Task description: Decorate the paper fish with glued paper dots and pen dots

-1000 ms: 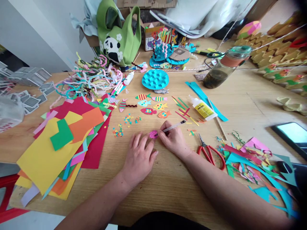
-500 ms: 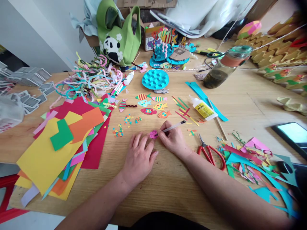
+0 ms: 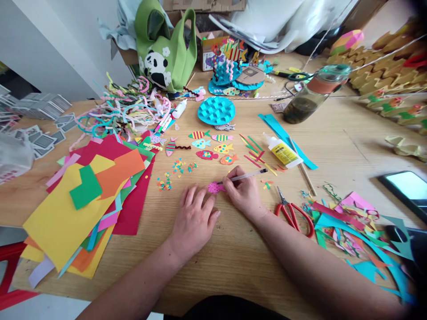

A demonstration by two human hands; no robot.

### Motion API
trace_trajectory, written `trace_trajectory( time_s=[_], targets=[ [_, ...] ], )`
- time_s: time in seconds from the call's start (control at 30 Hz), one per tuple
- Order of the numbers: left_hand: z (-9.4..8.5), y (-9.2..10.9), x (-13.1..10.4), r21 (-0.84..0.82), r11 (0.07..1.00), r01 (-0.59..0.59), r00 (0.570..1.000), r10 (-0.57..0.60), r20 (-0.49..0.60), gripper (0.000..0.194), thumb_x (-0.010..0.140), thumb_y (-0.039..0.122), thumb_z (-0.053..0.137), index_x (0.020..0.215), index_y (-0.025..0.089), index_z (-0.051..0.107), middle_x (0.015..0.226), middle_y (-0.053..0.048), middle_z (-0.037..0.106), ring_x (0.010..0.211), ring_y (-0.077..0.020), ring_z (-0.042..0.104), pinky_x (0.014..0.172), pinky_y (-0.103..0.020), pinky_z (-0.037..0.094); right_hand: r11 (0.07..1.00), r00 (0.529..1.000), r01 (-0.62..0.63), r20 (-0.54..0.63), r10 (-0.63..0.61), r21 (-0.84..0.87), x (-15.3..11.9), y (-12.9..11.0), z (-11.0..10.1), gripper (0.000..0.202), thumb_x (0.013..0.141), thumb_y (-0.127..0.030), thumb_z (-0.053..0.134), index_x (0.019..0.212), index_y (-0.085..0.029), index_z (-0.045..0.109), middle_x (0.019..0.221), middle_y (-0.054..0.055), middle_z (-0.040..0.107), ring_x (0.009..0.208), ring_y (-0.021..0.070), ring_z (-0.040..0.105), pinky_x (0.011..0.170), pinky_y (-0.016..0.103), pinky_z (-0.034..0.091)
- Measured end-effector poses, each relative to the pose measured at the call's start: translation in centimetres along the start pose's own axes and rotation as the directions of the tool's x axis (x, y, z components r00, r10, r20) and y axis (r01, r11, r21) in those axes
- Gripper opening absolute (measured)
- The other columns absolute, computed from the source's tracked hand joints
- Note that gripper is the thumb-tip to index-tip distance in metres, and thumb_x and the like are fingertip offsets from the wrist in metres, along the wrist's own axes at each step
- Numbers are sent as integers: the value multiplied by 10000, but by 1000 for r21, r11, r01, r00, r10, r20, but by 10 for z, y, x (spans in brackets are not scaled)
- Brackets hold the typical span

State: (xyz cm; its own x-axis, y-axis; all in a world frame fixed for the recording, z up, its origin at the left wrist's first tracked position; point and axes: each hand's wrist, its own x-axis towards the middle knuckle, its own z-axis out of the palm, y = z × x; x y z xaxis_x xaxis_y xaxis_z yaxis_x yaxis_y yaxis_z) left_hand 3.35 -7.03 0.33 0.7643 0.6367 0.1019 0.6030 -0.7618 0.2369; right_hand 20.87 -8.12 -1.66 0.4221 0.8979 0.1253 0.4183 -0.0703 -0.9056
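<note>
A small pink paper fish with dark dots lies flat on the table between my hands. My right hand pinches a pen, its tip at the fish's upper edge and its capless end pointing to the right. Resting palm down, my left hand has its fingers spread, the fingertips beside the fish's left side. Beyond them lie several decorated paper fish, among them an orange fish and a red fish. Tiny paper bits are heaped to the left.
Coloured paper sheets are stacked at left. Red-handled scissors and paper scraps lie at right. Farther back are a glue bottle, a blue textured disc, a tilted tea bottle, pipe cleaners and a green panda bag.
The pen and my right hand's fingers have shifted slightly right and tilted lower, uncovering more of the pink fish, including its tail side. My left hand has stayed in place.
</note>
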Motion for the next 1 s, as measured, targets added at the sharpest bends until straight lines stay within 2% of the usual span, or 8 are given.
trace_trajectory(
  time_s=[1.0],
  targets=[
    [1,0,-1,7,1000,-6,1000,6,-4,350,944,317,521,1243,150,591,1290,-128,551,1289,-335,405,1123,-564,317,998,997,28,71,-23,-63,0,-3,0,121,782,-259,535,690,-223,466,533,-48,502,447,108,454,451,229,327]
  ],
)
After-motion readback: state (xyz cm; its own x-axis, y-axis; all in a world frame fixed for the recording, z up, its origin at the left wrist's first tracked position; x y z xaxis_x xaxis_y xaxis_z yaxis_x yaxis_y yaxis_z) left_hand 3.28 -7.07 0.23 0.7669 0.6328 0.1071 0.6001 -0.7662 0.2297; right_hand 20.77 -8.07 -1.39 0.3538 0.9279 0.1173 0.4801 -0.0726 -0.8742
